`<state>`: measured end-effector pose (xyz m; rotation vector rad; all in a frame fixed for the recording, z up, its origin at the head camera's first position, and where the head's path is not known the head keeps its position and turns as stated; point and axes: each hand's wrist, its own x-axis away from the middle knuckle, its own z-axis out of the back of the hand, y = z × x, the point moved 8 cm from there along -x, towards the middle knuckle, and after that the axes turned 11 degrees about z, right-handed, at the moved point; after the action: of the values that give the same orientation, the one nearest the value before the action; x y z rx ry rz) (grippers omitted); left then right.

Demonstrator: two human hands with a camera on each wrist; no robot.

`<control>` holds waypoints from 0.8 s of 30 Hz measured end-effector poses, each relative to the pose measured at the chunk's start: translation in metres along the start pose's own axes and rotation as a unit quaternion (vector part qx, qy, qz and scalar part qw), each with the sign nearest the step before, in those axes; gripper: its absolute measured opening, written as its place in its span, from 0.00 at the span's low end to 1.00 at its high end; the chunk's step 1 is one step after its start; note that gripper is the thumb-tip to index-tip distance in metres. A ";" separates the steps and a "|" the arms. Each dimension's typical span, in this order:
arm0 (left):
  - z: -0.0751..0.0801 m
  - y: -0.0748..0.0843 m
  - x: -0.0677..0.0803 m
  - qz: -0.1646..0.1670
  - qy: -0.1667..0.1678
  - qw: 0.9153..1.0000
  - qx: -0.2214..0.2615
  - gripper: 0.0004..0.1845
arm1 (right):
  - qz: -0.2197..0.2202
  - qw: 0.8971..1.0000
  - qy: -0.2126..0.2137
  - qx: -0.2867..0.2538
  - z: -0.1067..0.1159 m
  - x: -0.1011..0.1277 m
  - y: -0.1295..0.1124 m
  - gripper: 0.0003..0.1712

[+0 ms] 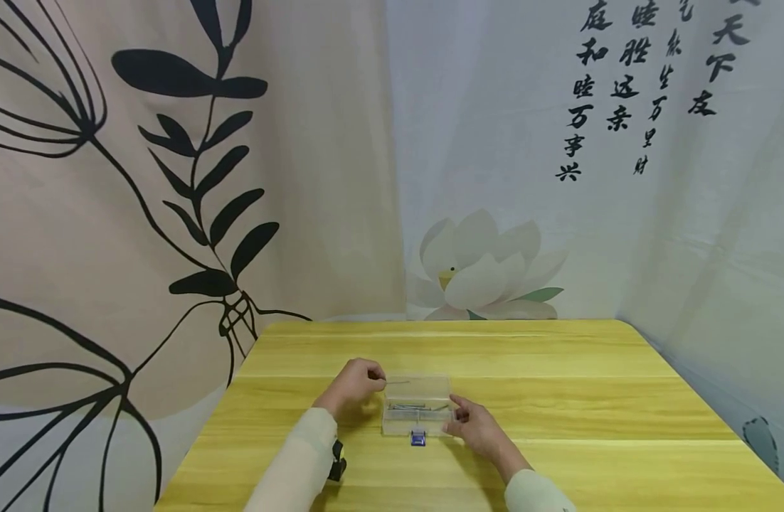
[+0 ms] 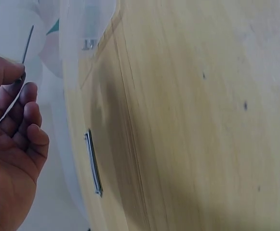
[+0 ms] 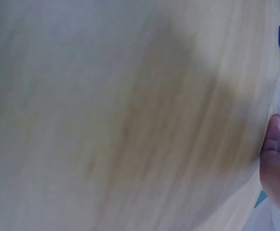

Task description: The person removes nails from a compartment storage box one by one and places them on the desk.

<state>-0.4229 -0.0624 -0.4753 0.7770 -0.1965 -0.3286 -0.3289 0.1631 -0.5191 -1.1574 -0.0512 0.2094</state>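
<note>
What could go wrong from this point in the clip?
The left hand pinches a thin metal pin only at its end, so it may slip and roll across the table. The right hand merely touches the side of the clear plastic box; a nudge could slide it. More pins lie loose inside the box and could spill.

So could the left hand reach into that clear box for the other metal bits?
Probably yes: the left hand is beside the clear box, which looks open-topped, though it already pinches a thin pin.
</note>
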 end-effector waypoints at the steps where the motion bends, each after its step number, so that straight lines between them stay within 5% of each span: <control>1: 0.002 -0.001 0.000 0.001 0.003 1.000 0.004 0.05 | 0.000 1.000 0.000 0.000 0.000 0.000 0.000 0.39; 24: 0.037 -0.042 0.012 0.048 0.047 0.997 0.029 0.04 | 0.001 1.000 0.008 -0.006 0.000 0.002 -0.003 0.39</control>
<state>-0.4318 -0.1194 -0.4787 0.8361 -0.1561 -0.1952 -0.3264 0.1628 -0.5169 -1.1715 -0.0370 0.2012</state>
